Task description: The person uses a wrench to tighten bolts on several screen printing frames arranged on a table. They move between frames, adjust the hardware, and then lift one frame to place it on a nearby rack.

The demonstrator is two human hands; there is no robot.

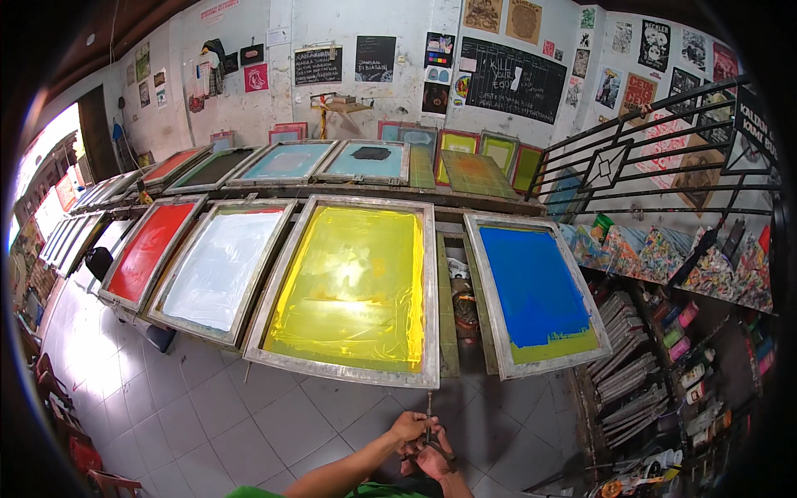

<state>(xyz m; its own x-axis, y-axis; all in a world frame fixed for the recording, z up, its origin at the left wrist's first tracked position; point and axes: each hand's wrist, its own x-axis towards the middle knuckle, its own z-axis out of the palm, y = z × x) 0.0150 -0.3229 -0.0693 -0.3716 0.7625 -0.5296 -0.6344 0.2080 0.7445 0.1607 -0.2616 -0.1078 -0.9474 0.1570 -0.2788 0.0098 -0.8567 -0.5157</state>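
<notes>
Close together in front of me, below the yellow screen printing frame [353, 278], are both my hands. My left hand [410, 427] comes in from the left with its fingers pinched on a thin metal rod [430, 404] that points up toward the frame's near edge. Just below it, my right hand [435, 459] is curled around the lower part of the rod, where a dark piece shows between the fingers. What exactly the rod belongs to is too small to tell. To the right lies a screen frame coated with blue ink [535, 286].
Left of the yellow frame lie a white screen frame [220, 270] and a red one [154, 249]. More frames [361, 160] line the row behind. A black metal railing [631, 149] and racks of squeegees [618, 365] and bottles stand at the right. Grey floor tiles [199, 407] spread below.
</notes>
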